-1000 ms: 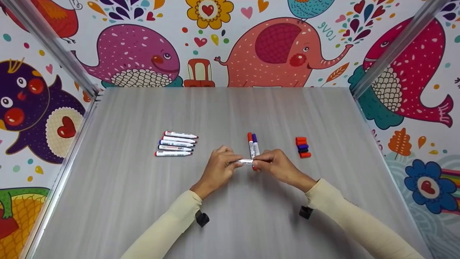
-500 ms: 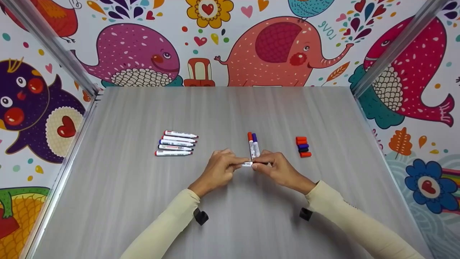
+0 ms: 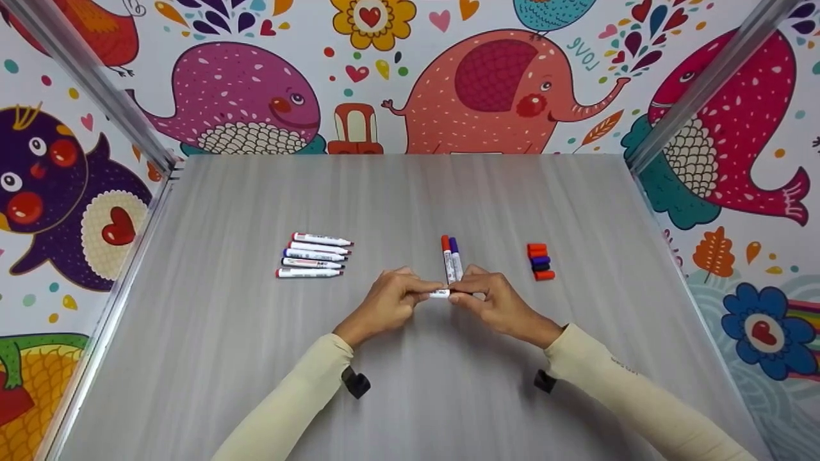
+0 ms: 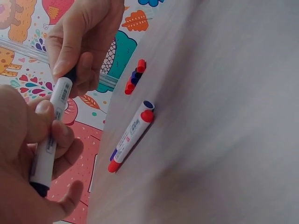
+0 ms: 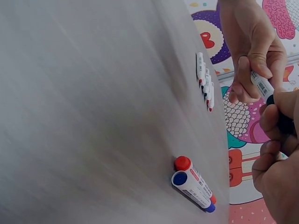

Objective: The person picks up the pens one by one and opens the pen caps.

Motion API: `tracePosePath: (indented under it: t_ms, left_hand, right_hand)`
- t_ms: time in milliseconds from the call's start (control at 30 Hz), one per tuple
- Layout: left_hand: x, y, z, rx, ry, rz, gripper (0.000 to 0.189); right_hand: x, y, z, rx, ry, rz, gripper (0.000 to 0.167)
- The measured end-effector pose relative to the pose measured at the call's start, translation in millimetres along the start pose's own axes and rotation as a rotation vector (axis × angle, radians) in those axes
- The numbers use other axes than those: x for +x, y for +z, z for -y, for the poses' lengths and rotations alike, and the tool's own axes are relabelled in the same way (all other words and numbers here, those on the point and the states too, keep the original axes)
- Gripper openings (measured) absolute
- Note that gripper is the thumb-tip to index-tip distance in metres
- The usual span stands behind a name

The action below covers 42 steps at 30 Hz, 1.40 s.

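Note:
Between my hands is a white whiteboard marker (image 4: 45, 161) with a black end plug. My left hand (image 3: 392, 297) grips its barrel, thumb and fingers wrapped round it in the left wrist view. At the other end, my right hand (image 3: 492, 297) pinches the black cap (image 4: 71, 74) between thumb and fingers. The cap sits at the barrel's end, partly covered by the fingertips. Just beyond the hands, a red-capped marker (image 3: 447, 256) and a blue-capped marker (image 3: 456, 257) lie side by side on the table, their near ends hidden by the hands in the head view.
Several uncapped markers (image 3: 312, 263) lie in a column on the left of the grey table (image 3: 256, 358), tips facing right. To the right, several loose caps (image 3: 540, 261) in red, blue and black lie in a column. A cartoon-patterned wall (image 3: 359, 77) stands behind.
Both hands have shifted slightly toward the body, and less of the barrel shows between them. The left index finger now stretches along the marker. Markers and caps on the table have stayed put.

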<state>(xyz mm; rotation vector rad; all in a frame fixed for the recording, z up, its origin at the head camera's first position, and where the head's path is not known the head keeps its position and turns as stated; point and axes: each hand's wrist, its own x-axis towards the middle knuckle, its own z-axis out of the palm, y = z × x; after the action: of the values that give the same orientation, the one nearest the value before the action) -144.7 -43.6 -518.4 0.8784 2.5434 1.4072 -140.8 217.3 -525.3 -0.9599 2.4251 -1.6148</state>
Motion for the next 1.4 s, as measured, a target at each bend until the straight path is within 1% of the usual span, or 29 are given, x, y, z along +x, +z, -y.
tracePosePath:
  t_ms: [200,333,433,633,733,900,1033,1067,1100,1167,1200,1267,1333,1400]
  left_hand:
    - [2.1,0.3,0.4,-0.024,-0.017,0.025,0.034]
    - [2.3,1.0,0.5,-0.032,-0.018,0.028,0.037]
    - [2.6,0.9,1.2,-0.042,-0.017,0.032,0.039]
    - [2.7,-2.5,0.7,-0.072,-0.046,0.08,0.044]
    - [2.1,-4.0,-0.1,-0.097,-0.064,0.113,0.047]
    - [2.4,-6.2,-0.8,-0.146,-0.067,0.155,0.048]
    - [2.1,-9.9,3.3,-0.186,-0.069,0.199,0.051]
    - [0.4,-11.7,5.5,-0.193,-0.077,0.213,0.052]
    - [-1.5,-13.4,8.0,-0.198,-0.087,0.222,0.053]
    - [-5.8,-16.2,13.5,-0.213,-0.109,0.23,0.053]
    - [-8.2,-16.8,16.3,-0.215,-0.121,0.228,0.051]
    - [-11.8,-16.0,20.5,-0.225,-0.144,0.207,0.046]
    - [-13.2,-14.1,22.7,-0.228,-0.149,0.184,0.041]
    - [-13.5,-12.7,23.3,-0.221,-0.146,0.163,0.039]
  right_hand:
    - [-0.4,-2,-2,-0.045,-0.076,0.0,0.022]
    - [0.0,-3,-3,-0.079,-0.131,0.006,0.024]
    - [1.2,-4,-3,-0.111,-0.187,0.005,0.026]
    - [2.7,-5,-1,-0.162,-0.299,0.0,0.027]
    - [2.2,-6,-1,-0.183,-0.333,0.007,0.03]
    - [0.8,-7,-3,-0.228,-0.389,0.019,0.035]
    - [-2.7,-16,-5,-0.256,-0.392,0.038,0.036]
    - [-3.1,-20,-6,-0.252,-0.398,0.03,0.035]
    - [-2.7,-25,-7,-0.247,-0.414,0.008,0.034]
    - [-1.5,-36,-8,-0.23,-0.418,-0.046,0.032]
    - [-0.2,-41,-9,-0.223,-0.423,-0.081,0.032]
    - [2.2,-48,-9,-0.219,-0.403,-0.133,0.036]
    - [1.9,-52,-9,-0.221,-0.352,-0.154,0.039]
    - [-1.0,-52,-10,-0.222,-0.305,-0.156,0.038]
